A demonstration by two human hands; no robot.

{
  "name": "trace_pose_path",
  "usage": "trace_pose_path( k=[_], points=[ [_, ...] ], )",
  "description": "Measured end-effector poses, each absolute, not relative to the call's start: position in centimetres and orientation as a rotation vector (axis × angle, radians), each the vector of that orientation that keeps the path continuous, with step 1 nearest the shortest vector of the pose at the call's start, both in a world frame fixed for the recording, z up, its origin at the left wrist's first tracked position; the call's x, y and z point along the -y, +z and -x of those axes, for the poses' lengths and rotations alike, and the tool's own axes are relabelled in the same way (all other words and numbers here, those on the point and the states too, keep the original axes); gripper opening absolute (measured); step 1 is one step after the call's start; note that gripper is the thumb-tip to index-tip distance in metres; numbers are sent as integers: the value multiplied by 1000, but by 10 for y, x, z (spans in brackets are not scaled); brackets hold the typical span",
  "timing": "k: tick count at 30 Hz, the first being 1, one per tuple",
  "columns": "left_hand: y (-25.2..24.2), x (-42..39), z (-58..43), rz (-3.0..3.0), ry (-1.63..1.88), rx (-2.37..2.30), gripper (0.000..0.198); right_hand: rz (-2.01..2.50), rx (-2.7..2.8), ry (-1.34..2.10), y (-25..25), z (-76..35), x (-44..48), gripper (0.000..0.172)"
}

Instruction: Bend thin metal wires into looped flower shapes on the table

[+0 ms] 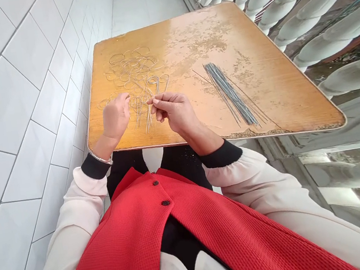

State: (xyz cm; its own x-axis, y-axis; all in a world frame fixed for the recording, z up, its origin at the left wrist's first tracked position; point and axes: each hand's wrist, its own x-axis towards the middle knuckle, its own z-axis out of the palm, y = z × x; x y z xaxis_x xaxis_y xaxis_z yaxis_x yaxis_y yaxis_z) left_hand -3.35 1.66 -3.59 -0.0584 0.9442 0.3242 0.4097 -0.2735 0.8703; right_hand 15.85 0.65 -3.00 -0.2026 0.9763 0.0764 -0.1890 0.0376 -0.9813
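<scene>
I have a wooden counter [271, 89] in front of me, its varnish worn and blotchy across the middle. My left hand [115, 117] is over the left half, its fingers [123, 102] loosely curled and raised, with nothing visible in them. My right hand [177, 114] is just beside it, its fingers [161, 100] pinched closed against the thumb. A thin wire could be caught there, but it is too fine for me to tell.

Directly under and between my hands lie several bent wires [155, 94] in narrow hairpin shapes, their rounded ends pointing away from me. Just beyond them is a loose heap of wire loops [133, 70], tangled and overlapping. Well to the right of my hands, a straight bundle of thin grey wires [230, 93] lies at a slant, with a few stray strands [205, 77] splayed beside it.

Judging by how things lie, a good number of wires are already bent into loops, while a thick bundle remains straight and untouched. A metal bangle [101, 157] circles my left wrist, and a white tiled wall [20, 109] runs along the counter's left side.
</scene>
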Motion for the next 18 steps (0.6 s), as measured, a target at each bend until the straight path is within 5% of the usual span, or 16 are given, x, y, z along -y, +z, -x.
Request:
trace_pose_path(
  k=[18],
  points=[
    [-24, 0, -10, -1153, 1414, -1289, 19, 932, 983, 1420, -40, -137, -7, 12]
  ],
)
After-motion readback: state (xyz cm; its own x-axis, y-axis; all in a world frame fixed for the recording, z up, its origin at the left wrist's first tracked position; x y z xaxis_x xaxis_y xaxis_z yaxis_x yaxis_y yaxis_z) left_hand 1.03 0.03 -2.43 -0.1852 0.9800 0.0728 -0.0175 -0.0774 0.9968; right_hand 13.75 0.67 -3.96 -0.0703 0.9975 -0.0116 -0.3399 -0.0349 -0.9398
